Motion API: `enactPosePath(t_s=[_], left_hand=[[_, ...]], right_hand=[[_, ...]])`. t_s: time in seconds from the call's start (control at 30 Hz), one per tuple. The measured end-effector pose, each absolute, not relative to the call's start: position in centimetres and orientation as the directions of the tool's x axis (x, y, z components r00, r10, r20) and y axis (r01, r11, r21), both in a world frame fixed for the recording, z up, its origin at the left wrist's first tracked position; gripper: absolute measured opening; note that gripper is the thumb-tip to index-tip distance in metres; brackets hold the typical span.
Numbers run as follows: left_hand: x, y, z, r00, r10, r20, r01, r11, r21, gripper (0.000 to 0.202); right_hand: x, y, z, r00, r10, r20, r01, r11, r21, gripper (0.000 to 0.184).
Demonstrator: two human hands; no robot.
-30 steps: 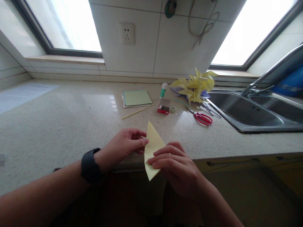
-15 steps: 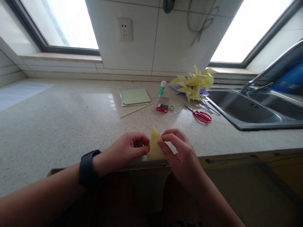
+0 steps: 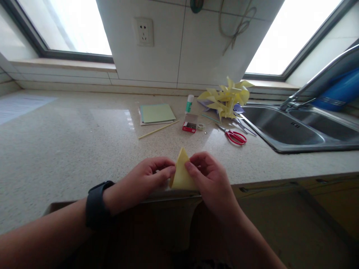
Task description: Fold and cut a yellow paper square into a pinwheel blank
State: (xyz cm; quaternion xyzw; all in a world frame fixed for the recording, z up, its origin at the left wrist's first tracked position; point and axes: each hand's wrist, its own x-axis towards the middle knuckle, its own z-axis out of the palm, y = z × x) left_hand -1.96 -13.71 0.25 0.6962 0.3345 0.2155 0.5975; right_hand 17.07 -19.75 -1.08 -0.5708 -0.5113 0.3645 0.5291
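A folded sheet of yellow paper (image 3: 183, 175) stands tilted at the counter's front edge, its pointed corner up. My left hand (image 3: 153, 173), with a dark watch on the wrist, pinches the paper's left edge between thumb and fingers. On the other side my right hand (image 3: 209, 175) grips it, thumb pressed on the near face and fingers behind, partly hidden. Beyond the hands lie a thin yellow stick (image 3: 158, 129), a small red box (image 3: 190, 123), a roll of tape (image 3: 201, 127) and red-handled scissors (image 3: 234, 135).
Behind are a stack of coloured paper (image 3: 157, 114), a glue stick (image 3: 189, 104) and several yellow paper pinwheels (image 3: 228, 97). A steel sink (image 3: 276, 151) with a faucet (image 3: 293, 102) is set in the counter at right. A printed sheet (image 3: 24, 106) lies far left.
My right thumb has shifted up the paper's near face and the fingers have curled behind it. The folded paper shows a wider face and a slightly opened left edge. The view has shifted a little.
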Motion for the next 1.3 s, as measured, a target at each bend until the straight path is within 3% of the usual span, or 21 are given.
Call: enactPosePath(t_s=[0.13,0.27,0.4,0.6,1.3], left_hand=[[-1.8,-14.2,0.3,0.628,0.773,-0.092,0.194,-0.041,0.98,0.037],[-1.8,-14.2,-0.3,0.588,0.808,-0.027,0.189,-0.105,0.976,0.026],[-1.8,-14.3,-0.3,0.585,0.811,-0.018,0.198,-0.121,0.973,0.026],[-1.7,-14.6,0.5,0.585,0.811,0.01,0.284,-0.216,0.934,0.025],[-2.3,-15.1,0.5,0.618,0.772,0.15,0.297,-0.405,0.865,0.017]], right_hand=[[16.5,-19.7,-1.5,0.228,0.964,0.134,0.109,0.112,-0.988,0.017],[16.1,-19.9,-1.5,0.2,0.972,0.125,0.068,0.113,-0.991,0.018],[16.2,-20.2,-0.6,0.153,0.984,0.088,0.01,0.087,-0.996,0.021],[16.6,-20.4,0.4,0.13,0.984,0.124,0.081,0.114,-0.99,0.016],[16.8,-20.6,-0.7,0.146,0.985,0.093,-0.155,0.116,-0.981,0.014]])
